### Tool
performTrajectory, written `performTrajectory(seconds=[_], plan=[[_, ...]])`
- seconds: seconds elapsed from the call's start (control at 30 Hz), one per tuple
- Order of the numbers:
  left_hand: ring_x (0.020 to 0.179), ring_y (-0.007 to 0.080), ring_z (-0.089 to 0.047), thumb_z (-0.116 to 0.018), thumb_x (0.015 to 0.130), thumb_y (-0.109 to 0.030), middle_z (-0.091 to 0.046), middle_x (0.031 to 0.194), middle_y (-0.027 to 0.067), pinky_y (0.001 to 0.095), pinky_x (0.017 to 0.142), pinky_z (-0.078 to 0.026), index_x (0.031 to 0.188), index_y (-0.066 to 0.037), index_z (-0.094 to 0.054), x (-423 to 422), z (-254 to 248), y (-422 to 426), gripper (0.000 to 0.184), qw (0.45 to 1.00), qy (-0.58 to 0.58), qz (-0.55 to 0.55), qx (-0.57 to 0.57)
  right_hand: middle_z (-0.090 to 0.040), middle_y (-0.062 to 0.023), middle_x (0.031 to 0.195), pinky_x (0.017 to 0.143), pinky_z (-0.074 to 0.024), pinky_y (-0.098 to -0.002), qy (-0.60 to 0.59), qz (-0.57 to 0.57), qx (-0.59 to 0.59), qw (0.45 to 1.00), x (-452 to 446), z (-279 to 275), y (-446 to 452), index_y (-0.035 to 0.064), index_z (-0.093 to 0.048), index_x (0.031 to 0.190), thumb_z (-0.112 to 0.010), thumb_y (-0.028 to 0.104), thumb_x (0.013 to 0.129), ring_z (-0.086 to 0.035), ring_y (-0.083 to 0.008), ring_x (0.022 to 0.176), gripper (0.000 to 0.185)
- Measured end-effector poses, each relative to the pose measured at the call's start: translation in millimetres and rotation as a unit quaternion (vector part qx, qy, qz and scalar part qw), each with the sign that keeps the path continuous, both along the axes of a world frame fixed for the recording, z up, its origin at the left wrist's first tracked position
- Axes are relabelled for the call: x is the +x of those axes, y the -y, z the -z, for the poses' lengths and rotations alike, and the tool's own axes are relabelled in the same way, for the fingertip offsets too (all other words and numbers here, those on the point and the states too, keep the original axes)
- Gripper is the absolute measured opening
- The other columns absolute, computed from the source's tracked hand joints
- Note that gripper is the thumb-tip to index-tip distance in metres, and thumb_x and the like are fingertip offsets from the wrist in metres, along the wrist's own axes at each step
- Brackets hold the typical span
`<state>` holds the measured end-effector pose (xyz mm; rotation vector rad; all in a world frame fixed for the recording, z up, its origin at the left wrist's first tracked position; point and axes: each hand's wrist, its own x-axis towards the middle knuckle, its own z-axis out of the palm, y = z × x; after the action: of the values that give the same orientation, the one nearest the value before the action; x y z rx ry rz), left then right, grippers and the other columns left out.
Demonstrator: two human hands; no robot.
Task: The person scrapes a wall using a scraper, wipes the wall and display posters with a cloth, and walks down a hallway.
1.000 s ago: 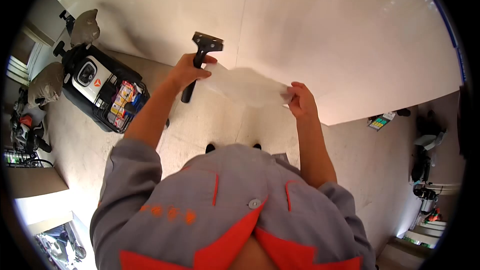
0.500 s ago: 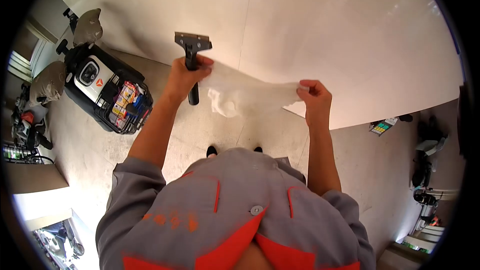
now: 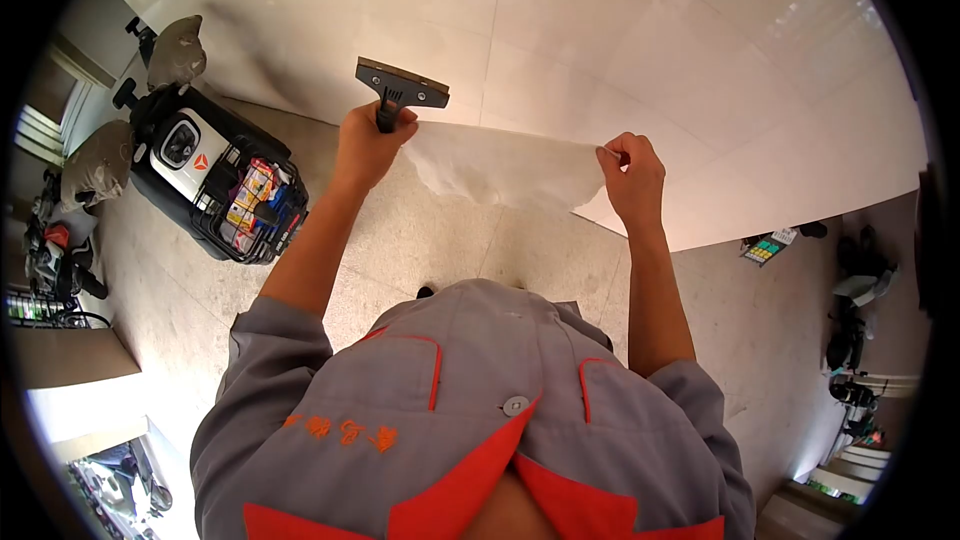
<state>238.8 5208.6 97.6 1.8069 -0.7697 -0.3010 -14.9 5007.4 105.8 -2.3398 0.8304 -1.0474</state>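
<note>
Nearest: gray jacket (image 3: 480, 360) with red collar and pocket trim, orange lettering on the left chest. Dark shoe tip (image 3: 425, 292) just past its hem.

Left hand (image 3: 368, 140) closed around the handle of a black scraper (image 3: 403, 85), wide head up and slightly tilted; thumb and fingers also pinch the left end of a thin whitish sheet (image 3: 500, 170). Right hand (image 3: 635, 175) pinches the sheet's other upper corner between thumb and fingers. Sheet spans between the hands, upper edge fairly straight, lower edge ragged and hanging loose. It overlaps the lower edge of the pale, glossy wall (image 3: 620, 30) in view; can't tell if touching.

Floor (image 3: 740, 310) is pale with thin joint lines. Left, near the wall's lower edge: black-and-white scooter (image 3: 185, 165) with padded handlebar covers (image 3: 97, 165), its wire basket (image 3: 285, 240) holding colorful packets (image 3: 250, 202). Right, by the wall's lower right edge: small item with colored patches (image 3: 768, 245), type unclear. Farther off, dark parked two-wheelers (image 3: 845, 340) at far right, details too small.
</note>
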Motion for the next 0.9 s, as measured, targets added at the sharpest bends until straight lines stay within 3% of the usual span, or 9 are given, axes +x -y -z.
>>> performTrajectory(seconds=[0.17, 0.23, 0.3, 0.37, 0.43, 0.5, 0.63, 0.7, 0.9], plan=[[0.056, 0.0088, -0.049, -0.068, 0.073, -0.005, -0.058, 0.065, 0.0009, 0.0232, 0.055, -0.041, 0.08, 0.001, -0.065, 1.3, -81.1, -4.5, 0.01, 0.989, -0.036, 0.05, -0.136, -0.056, -0.0003, 0.071, 0.051, -0.045, -0.0217, 0.181, -0.062, 0.261, 0.946, -0.1, -68.5, -7.0, 0.0011, -0.057, 0.077, -0.063, 0.005, 0.079, -0.05, -0.0057, 0.059, 0.007], [0.077, 0.0129, -0.055, -0.062, 0.078, -0.007, -0.06, 0.095, 0.0098, 0.0242, 0.063, -0.045, 0.104, 0.001, -0.059, -11.1, -122.8, -43.1, 0.027, 0.971, -0.047, 0.112, -0.208, -0.058, -0.0091, 0.09, 0.068, -0.0521, -0.0263, 0.28, -0.174, 0.18, 0.927, -26.5, -104.5, -26.6, -0.0028, -0.056, 0.092, -0.056, 0.001, 0.083, -0.059, -0.0154, 0.079, 0.01], [0.101, 0.0244, -0.055, -0.057, 0.085, -0.022, -0.052, 0.116, 0.0173, 0.0266, 0.062, -0.049, 0.124, -0.002, -0.045, -28.9, -121.5, -74.5, 0.046, 0.912, -0.123, 0.136, -0.366, -0.055, -0.0148, 0.107, 0.077, -0.0528, -0.0365, 0.381, -0.156, 0.277, 0.868, -53.7, -89.7, -28.5, -0.0018, -0.044, 0.116, -0.052, 0.019, 0.089, -0.057, -0.0253, 0.099, 0.035], [0.103, 0.0258, -0.054, -0.053, 0.088, -0.032, -0.054, 0.114, 0.0158, 0.0271, 0.063, -0.049, 0.129, -0.003, -0.04, 6.6, -46.9, -93.0, 0.052, 0.898, -0.295, 0.051, -0.323, -0.038, -0.0148, 0.135, 0.085, -0.0467, -0.0496, 0.228, -0.072, 0.472, 0.849, -49.5, -19.9, -14.4, 0.0094, -0.028, 0.135, -0.034, 0.052, 0.09, -0.048, -0.0321, 0.114, 0.062], [0.101, 0.0225, -0.055, -0.049, 0.09, -0.038, -0.054, 0.114, 0.013, 0.0277, 0.066, -0.049, 0.129, -0.003, -0.039, 25.9, 38.6, -76.1, 0.055, 0.84, -0.474, 0.154, -0.215, -0.035, -0.0106, 0.138, 0.093, -0.0393, -0.0543, 0.38, -0.387, 0.676, 0.498, -24.2, 46.2, -21.4, 0.0103, -0.028, 0.135, -0.041, 0.049, 0.089, -0.047, -0.0314, 0.115, 0.061], [0.098, 0.0201, -0.057, -0.049, 0.09, -0.041, -0.055, 0.112, 0.0108, 0.0309, 0.071, -0.05, 0.127, -0.002, -0.04, -10.6, 41.9, -33.0, 0.055, 0.786, -0.534, 0.165, -0.263, -0.043, -0.01, 0.13, 0.091, -0.0431, -0.0441, 0.48, -0.3, 0.677, 0.47, 9.5, 51.0, -23.9, 0.008, -0.035, 0.131, -0.044, 0.046, 0.089, -0.051, -0.027, 0.109, 0.058], [0.093, 0.0202, -0.059, -0.057, 0.088, -0.028, -0.058, 0.106, 0.0094, 0.0344, 0.082, -0.05, 0.118, -0.003, -0.05, -3.2, 56.4, 9.4, 0.04, 0.738, -0.608, 0.124, -0.267, -0.056, -0.012, 0.113, 0.085, -0.0468, -0.0326, 0.212, -0.278, 0.69, 0.633, 25.8, 28.3, 0.0, -0.0008, -0.047, 0.118, -0.055, 0.024, 0.087, -0.056, -0.0215, 0.1, 0.04], [0.084, 0.0208, -0.06, -0.063, 0.082, -0.012, -0.06, 0.095, 0.009, 0.0341, 0.076, -0.053, 0.111, -0.001, -0.054, -0.5, 51.4, 6.3, 0.032, 0.782, -0.55, 0.131, -0.261, -0.056, -0.0132, 0.11, 0.085, -0.0462, -0.0324, 0.175, -0.193, 0.597, 0.759, 29.3, 13.2, -4.9, -0.0045, -0.047, 0.118, -0.058, 0.007, 0.081, -0.056, -0.0222, 0.1, 0.04], [0.087, 0.0097, -0.047, -0.069, 0.075, -0.008, -0.053, 0.094, -0.0029, 0.0222, 0.084, -0.037, 0.134, -0.007, -0.039, -6.6, 5.1, -29.7, 0.066, 0.959, -0.243, 0.087, -0.114, -0.05, -0.018, 0.121, 0.091, -0.0453, -0.0387, 0.202, -0.159, 0.445, 0.858, 32.9, -12.4, -20.6, 0.0011, -0.025, 0.137, -0.047, -0.01, 0.07, -0.051, -0.0274, 0.111, 0.072]])
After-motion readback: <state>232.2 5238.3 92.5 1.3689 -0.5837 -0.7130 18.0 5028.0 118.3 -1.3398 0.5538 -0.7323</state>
